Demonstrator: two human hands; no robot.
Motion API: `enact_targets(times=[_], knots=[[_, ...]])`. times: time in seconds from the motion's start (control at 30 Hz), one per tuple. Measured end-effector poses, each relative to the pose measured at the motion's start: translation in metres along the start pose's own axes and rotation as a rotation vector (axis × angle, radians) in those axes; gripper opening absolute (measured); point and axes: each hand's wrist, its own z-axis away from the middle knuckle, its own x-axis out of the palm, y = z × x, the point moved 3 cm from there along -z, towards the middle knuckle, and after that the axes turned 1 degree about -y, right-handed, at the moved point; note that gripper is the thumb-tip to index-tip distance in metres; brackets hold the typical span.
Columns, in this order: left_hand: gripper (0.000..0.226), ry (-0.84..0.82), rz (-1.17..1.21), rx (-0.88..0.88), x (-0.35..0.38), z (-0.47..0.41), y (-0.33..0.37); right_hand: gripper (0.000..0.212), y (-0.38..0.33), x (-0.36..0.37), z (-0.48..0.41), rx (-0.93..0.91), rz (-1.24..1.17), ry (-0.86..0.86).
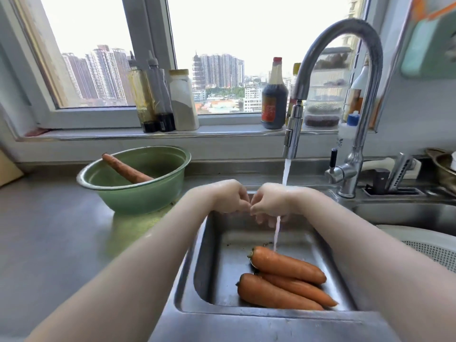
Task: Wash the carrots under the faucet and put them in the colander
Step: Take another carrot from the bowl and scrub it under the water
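Three carrots are lying in the sink; left hand and right hand are rinsing, curled together, empty; gripping one seems next.

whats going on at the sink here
A person holds the left hand and right hand close together under the running faucet, fingers curled, no carrot in either. Three carrots lie in the sink below. A fourth carrot leans in the green bowl on the counter. The visible part of the colander shows no carrots.
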Motion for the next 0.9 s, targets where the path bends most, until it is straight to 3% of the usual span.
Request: enact_targets(times=[0.2, 0.33, 0.53, 0.7, 0.8, 0.9], knots=[[0.013, 0.217, 0.059, -0.04, -0.093, 0.047, -0.048, 0.023, -0.098, -0.048, -0.022, -0.154, -0.092, 0.263], [0.01, 0.248, 0.037, -0.15, -0.14, 0.07, -0.111, 0.023, -0.173, -0.055, -0.053, -0.275, -0.082, 0.365], [0.017, 0.257, -0.023, -0.318, -0.17, 0.083, -0.192, 0.022, -0.249, -0.034, -0.134, -0.282, 0.123, 0.144], [0.065, 0.154, -0.209, -0.369, -0.171, 0.071, -0.239, 0.058, -0.264, -0.001, -0.186, -0.144, 0.384, -0.1], [0.065, 0.135, -0.343, -0.317, -0.167, 0.06, -0.254, 0.065, -0.274, 0.011, -0.204, -0.171, 0.434, -0.127], [0.063, 0.121, -0.427, -0.288, -0.163, 0.051, -0.26, 0.059, -0.276, 0.022, -0.222, -0.181, 0.461, -0.121]])
